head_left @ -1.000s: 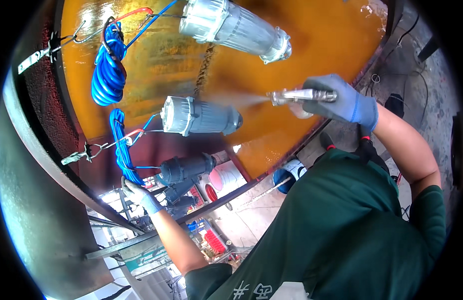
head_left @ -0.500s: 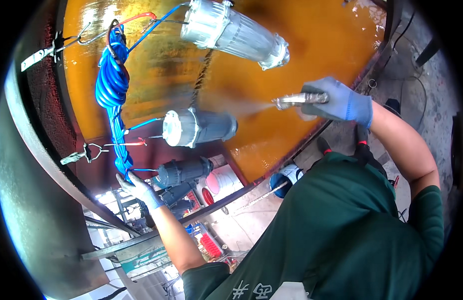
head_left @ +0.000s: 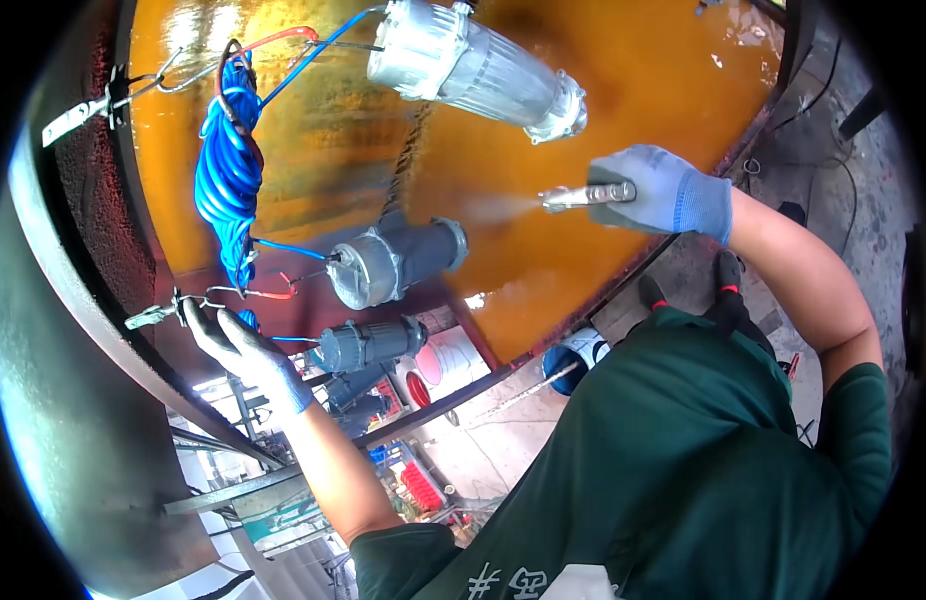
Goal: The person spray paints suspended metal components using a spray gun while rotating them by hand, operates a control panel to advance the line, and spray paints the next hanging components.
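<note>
My right hand (head_left: 658,190), in a grey-blue glove, grips a silver spray gun (head_left: 587,196). A pale mist leaves its nozzle toward a hanging grey cylindrical motor (head_left: 403,262). My gloved left hand (head_left: 241,352) reaches up at the left, fingers stretched and apart, fingertips close to the metal hook (head_left: 178,306); whether they touch it I cannot tell. A coiled blue cable (head_left: 228,175) hangs above that hand. Higher up hangs a silver-coated motor (head_left: 478,70), and a darker grey motor (head_left: 371,343) hangs below the middle one.
An orange-brown, wet-looking panel (head_left: 603,270) stands behind the motors. A curved dark rail (head_left: 68,270) runs down the left, with a metal clip (head_left: 75,120) on it. Below are a blue-lined bucket (head_left: 573,362), a pink-white bucket (head_left: 451,360) and a red crate (head_left: 420,487).
My left hand has left the lower end of the blue cable and moved up and left to the hook. The middle motor has turned somewhat. The spray gun has shifted slightly left, still misting.
</note>
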A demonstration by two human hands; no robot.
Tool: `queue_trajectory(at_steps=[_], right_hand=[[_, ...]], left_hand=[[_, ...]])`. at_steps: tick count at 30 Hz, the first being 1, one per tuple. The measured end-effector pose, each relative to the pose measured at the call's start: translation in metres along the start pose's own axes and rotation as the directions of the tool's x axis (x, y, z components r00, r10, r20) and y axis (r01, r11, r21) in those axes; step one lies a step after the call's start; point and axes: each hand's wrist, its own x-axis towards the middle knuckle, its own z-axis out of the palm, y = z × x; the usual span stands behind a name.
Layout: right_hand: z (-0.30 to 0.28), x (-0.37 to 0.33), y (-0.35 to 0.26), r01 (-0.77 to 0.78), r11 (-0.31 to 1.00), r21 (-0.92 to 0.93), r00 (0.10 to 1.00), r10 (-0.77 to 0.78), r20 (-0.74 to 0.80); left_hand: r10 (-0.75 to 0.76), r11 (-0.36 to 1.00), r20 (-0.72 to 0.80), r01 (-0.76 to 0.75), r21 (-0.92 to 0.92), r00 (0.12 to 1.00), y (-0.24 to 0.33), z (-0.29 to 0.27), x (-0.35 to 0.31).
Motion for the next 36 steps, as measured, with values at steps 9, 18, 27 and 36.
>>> queue_trajectory(at_steps=[9,18,27,36], right_hand=[[-0.003,0.019,-0.001,-0.043,0.992,0.12,0.992,0.028,0.127],[-0.017,0.017,-0.086,0.14,0.913,0.383,0.984,-0.084,-0.159],[-0.012,0.002,-0.185,0.399,0.917,0.022,0.914,-0.399,0.071],[0.014,0.008,-0.243,0.343,0.939,-0.018,0.912,-0.328,0.248]], left_hand=[[-0.065,0.994,0.16,0.05,0.097,0.985,0.003,0.0,0.002],[-0.194,0.967,0.178,0.219,-0.133,0.965,-0.014,-0.012,-0.019],[-0.09,0.923,0.101,0.121,-0.364,0.991,-0.033,-0.029,-0.047],[-0.01,0.956,-0.02,0.004,-0.295,1.0,-0.06,-0.066,-0.089]])
